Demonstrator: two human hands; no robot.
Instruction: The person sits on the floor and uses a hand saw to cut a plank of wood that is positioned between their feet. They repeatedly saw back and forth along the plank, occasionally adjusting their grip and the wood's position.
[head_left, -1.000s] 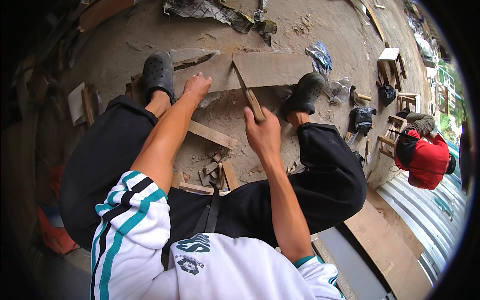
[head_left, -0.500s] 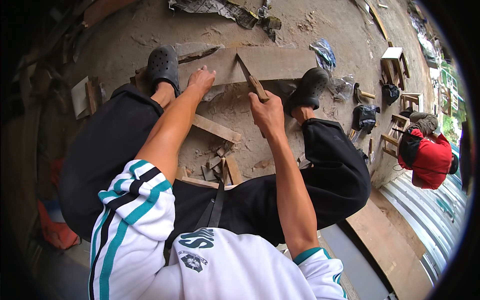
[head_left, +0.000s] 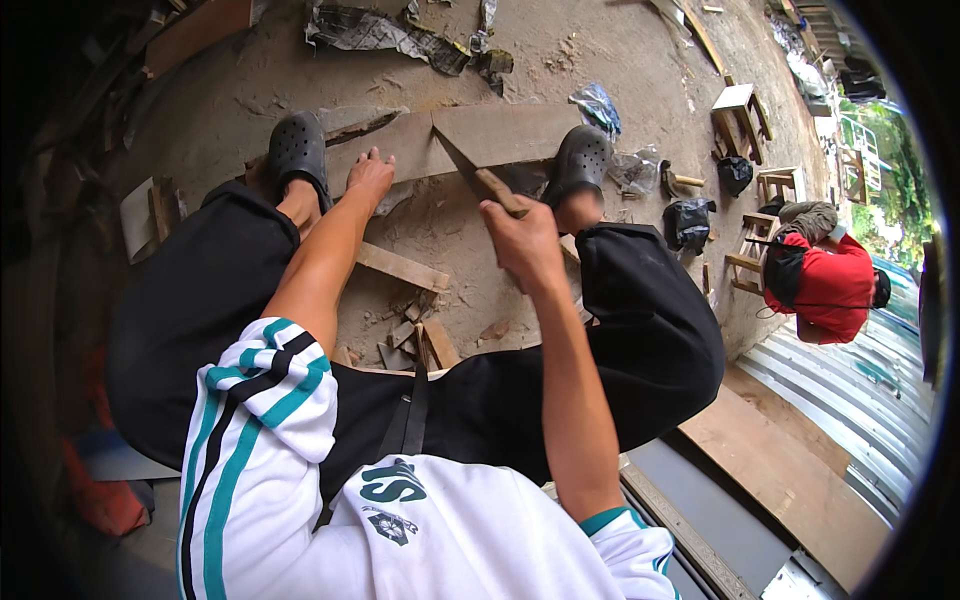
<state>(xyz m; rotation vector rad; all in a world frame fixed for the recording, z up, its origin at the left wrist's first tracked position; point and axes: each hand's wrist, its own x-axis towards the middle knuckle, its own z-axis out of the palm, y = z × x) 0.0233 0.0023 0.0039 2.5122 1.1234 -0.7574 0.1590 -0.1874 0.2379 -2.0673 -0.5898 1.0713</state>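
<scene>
Between both shoes, at twelve o'clock, the right hand (head_left: 520, 235) grips a knife (head_left: 478, 177) handle; left hand (head_left: 370, 175) presses flat, fingers spread, on the stiff, heavy-looking plank (head_left: 500, 135).

A single fisheye view looks steeply down from the person's head, close over both forearms, facing the dirt ground (head_left: 620, 60) ahead; edges bend toward the dark rim.

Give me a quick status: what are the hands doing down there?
Right hand gripping wooden-handled blade, tip on plank. Left hand flat on plank, steadying. Both shoes pinning it. Offcuts between the legs.
</scene>
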